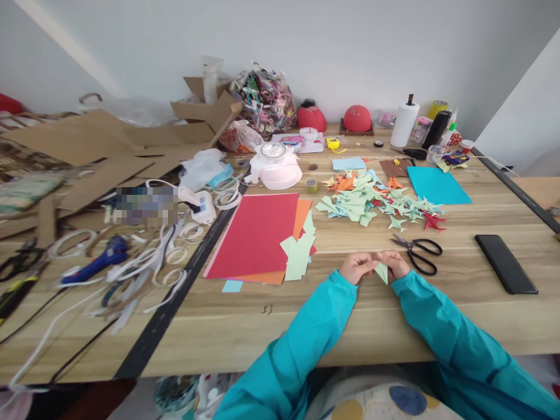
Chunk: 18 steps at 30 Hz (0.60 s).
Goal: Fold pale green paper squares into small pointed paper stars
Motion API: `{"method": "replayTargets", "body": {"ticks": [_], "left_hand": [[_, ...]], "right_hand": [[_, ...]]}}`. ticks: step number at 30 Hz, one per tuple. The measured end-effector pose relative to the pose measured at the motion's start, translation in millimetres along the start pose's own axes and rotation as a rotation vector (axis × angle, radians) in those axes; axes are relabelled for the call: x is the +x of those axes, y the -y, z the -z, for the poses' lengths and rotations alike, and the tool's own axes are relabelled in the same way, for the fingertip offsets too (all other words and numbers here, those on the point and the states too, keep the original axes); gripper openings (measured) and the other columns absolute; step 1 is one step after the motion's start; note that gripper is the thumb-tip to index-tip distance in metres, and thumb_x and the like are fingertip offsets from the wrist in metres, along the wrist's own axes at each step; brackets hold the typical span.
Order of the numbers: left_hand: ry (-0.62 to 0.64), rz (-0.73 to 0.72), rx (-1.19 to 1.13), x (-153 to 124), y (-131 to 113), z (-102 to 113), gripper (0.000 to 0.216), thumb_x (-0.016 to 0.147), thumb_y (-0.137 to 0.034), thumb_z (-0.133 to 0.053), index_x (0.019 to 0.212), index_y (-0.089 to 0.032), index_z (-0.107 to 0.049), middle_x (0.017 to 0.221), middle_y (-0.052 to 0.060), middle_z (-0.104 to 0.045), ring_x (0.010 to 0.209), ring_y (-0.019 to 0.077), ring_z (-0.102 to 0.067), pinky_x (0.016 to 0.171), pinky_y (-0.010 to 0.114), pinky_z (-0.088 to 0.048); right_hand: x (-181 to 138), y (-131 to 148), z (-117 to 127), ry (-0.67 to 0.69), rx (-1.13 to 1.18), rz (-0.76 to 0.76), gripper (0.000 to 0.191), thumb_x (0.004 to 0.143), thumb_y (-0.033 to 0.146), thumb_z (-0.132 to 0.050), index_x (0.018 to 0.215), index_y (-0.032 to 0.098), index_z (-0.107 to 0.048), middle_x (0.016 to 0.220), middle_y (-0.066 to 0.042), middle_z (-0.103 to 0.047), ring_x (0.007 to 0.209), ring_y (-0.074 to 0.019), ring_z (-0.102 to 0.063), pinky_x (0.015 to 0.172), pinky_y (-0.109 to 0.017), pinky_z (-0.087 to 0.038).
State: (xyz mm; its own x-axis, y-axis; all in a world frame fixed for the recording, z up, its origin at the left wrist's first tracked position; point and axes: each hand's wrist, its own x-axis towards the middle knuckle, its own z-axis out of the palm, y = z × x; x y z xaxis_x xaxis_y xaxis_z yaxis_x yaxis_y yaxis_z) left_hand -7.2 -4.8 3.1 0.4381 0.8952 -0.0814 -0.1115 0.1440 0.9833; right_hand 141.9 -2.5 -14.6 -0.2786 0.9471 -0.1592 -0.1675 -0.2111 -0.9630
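My left hand (356, 268) and my right hand (395, 263) meet over the wooden table (245, 321), fingers curled, and pinch between them a small folded piece of pale green paper (382, 271). Both arms wear teal sleeves. Black scissors (417, 252) lie just right of my right hand. Left of my hands is a stack of red and orange paper sheets (258, 233) with pale green cut sheets (298, 252) on its right edge. Beyond my hands spreads a pile of folded paper figures (376, 201), mostly pale green, some orange and red.
A black phone (505, 263) lies at the right, a blue paper sheet (437, 185) behind it. Cardboard pieces (87, 146), tape rolls (175, 254) and a blue glue gun (96, 262) clutter the left. A paper towel roll (403, 123), bottles and a bag of scraps (262, 102) line the back wall.
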Motion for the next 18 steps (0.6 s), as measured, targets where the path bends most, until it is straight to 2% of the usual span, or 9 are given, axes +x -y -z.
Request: {"method": "replayTargets", "body": {"ticks": [6,12,15,18], "left_hand": [[-0.009,-0.012,-0.017,1.4,1.8,1.6,0.046,0.062,-0.056,-0.063,0.05,-0.014,-0.048,0.043,-0.002,-0.051,0.038,0.0057,-0.037,0.04,0.021,-0.026],[-0.009,-0.006,-0.033,1.3,3.5,2.9,0.045,0.062,-0.055,-0.064,0.051,-0.014,-0.05,0.043,-0.002,-0.051,0.038,0.0055,-0.038,0.04,0.021,-0.027],[-0.014,0.006,-0.031,1.7,5.2,1.5,0.044,0.063,-0.054,-0.064,0.051,-0.014,-0.05,0.044,-0.001,-0.051,0.038,0.0052,-0.038,0.04,0.021,-0.027],[-0.069,0.02,-0.073,2.6,4.7,-1.0,0.042,0.066,-0.054,-0.061,0.057,-0.014,-0.052,0.044,-0.002,-0.049,0.038,0.0062,-0.041,0.038,0.02,-0.027]], "right_hand": [[2.1,-6.7,0.7,-0.029,0.054,-0.027,0.054,0.067,0.06,-0.059,0.036,0.018,-0.042,0.023,0.005,-0.03,0.023,-0.0055,-0.023,0.03,-0.023,-0.01],[1.6,-3.4,4.1,0.016,0.067,-0.003,0.053,0.068,0.052,-0.063,0.035,0.018,-0.039,0.024,0.005,-0.033,0.024,-0.0047,-0.025,0.031,-0.023,-0.012],[1.3,-0.8,1.7,-0.033,0.088,0.006,0.053,0.065,0.05,-0.065,0.034,0.018,-0.038,0.024,0.005,-0.032,0.025,-0.0045,-0.023,0.031,-0.023,-0.012],[1.9,0.6,-1.2,-0.097,0.103,0.028,0.053,0.066,0.051,-0.064,0.034,0.018,-0.038,0.023,0.006,-0.032,0.024,-0.0049,-0.023,0.031,-0.023,-0.012]]}}
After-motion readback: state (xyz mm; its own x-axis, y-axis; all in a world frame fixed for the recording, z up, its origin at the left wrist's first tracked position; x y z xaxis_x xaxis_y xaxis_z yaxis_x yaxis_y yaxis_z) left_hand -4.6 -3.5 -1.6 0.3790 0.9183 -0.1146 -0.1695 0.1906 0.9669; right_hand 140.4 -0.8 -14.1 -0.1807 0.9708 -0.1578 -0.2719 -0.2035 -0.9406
